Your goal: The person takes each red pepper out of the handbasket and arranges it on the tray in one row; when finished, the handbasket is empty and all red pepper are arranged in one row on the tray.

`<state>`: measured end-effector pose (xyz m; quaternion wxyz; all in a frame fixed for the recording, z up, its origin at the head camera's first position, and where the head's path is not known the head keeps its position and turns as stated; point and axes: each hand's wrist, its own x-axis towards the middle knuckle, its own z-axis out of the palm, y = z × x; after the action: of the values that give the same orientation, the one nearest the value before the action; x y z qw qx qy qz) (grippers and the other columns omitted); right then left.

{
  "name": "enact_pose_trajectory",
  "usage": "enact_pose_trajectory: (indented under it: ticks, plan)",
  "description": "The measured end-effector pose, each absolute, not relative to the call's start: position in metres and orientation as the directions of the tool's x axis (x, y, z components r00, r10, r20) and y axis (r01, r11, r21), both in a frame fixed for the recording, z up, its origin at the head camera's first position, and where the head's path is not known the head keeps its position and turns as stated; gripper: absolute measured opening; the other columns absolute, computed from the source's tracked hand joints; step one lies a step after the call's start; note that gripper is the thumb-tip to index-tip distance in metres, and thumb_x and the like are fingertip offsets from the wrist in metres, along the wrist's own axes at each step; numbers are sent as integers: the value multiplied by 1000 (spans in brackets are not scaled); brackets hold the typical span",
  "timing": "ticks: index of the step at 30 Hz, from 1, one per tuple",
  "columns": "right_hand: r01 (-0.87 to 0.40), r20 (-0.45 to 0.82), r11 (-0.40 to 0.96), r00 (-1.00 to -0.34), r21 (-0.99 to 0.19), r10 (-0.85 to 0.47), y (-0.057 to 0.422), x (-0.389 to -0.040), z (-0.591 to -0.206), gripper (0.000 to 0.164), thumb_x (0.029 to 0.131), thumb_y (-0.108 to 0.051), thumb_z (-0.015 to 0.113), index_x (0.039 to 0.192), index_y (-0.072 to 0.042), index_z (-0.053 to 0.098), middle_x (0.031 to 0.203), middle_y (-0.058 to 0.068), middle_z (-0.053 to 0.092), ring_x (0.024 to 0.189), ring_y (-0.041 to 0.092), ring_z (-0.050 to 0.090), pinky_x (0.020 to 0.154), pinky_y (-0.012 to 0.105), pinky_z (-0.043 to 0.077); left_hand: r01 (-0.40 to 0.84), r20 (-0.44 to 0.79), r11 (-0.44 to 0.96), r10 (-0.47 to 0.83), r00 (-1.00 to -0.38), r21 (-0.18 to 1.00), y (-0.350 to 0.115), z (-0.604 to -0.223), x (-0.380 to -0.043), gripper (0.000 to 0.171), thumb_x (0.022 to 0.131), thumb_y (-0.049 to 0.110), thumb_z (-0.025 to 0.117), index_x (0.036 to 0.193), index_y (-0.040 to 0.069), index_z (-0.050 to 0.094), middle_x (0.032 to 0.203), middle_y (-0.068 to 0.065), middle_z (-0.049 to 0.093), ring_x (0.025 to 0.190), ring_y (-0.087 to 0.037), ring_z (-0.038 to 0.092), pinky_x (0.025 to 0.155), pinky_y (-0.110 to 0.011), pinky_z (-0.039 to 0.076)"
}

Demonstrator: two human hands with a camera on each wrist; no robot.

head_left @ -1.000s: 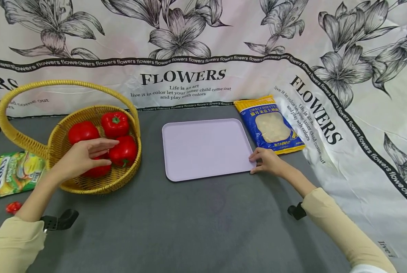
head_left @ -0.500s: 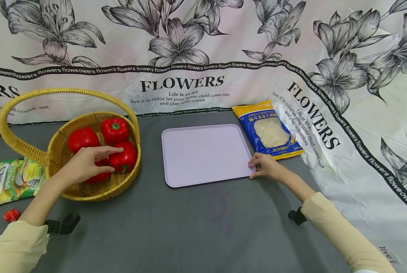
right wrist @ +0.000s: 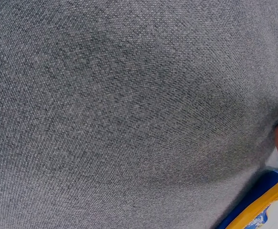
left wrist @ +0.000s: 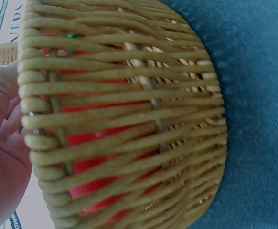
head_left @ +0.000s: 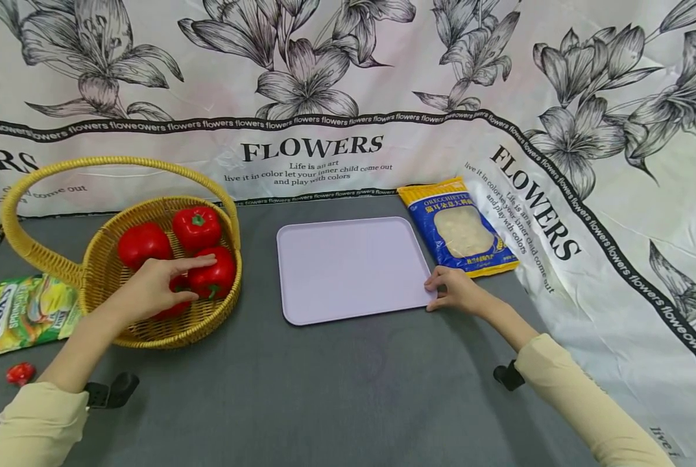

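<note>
My left hand (head_left: 152, 288) reaches over the rim of the yellow wicker basket (head_left: 149, 338), fingers stretched across the top of a red bell pepper (head_left: 216, 275) and the thumb along its near left side. Another red pepper (head_left: 169, 310) is partly hidden under this hand. Two more, a red bell pepper (head_left: 197, 228) with a green stem and a red pepper (head_left: 144, 245), lie at the back of the basket. My right hand (head_left: 455, 288) pinches the near right corner of a flat lilac tray (head_left: 353, 269) with thumb and fingers. The tray holds nothing.
A blue and yellow pasta bag (head_left: 461, 230) lies right of the tray. Left of the basket are a green snack-like packet (head_left: 29, 314) and a small red wrinkled pepper-like thing (head_left: 21, 373). The tall basket handle (head_left: 120, 162) arches behind. A grey cloth (head_left: 324, 395) covers the table.
My left hand has moved right and down inside the basket, from above the peppers onto the right-hand one. The right hand stays at the tray corner. The head view has tilted up slightly.
</note>
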<state>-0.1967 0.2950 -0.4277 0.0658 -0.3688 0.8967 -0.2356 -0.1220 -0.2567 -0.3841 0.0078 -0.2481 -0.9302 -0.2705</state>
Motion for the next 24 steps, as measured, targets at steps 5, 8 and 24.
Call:
enact_pose_trajectory:
  ticks: [5,8,24]
  plan:
    - [-596,13,637,-735,-489,-678,295,-197,-427,34,65,-11,88,89,8,73,87,9,62,85,25,61,74,38,56,478,151,735,467,-871,481,-255,-386,-122,65,68,2,85,128,3,60,105,-19,69,64,-13,49,59,-29,47]
    - [-583,-5,649,-743,-489,-670,295,-197,-426,34,66,-11,87,90,8,73,89,10,62,86,25,61,75,38,56,494,182,735,467,-866,464,-253,-387,-123,67,66,0,85,128,3,60,117,-21,64,69,-15,55,66,-37,54]
    - [-592,19,638,-740,-492,-672,297,-197,-429,35,67,-13,87,92,7,73,89,9,63,87,25,62,77,39,56,515,230,735,463,-856,441,-252,-396,-127,70,65,-2,86,128,-1,57,126,-26,58,76,-28,66,71,-44,55]
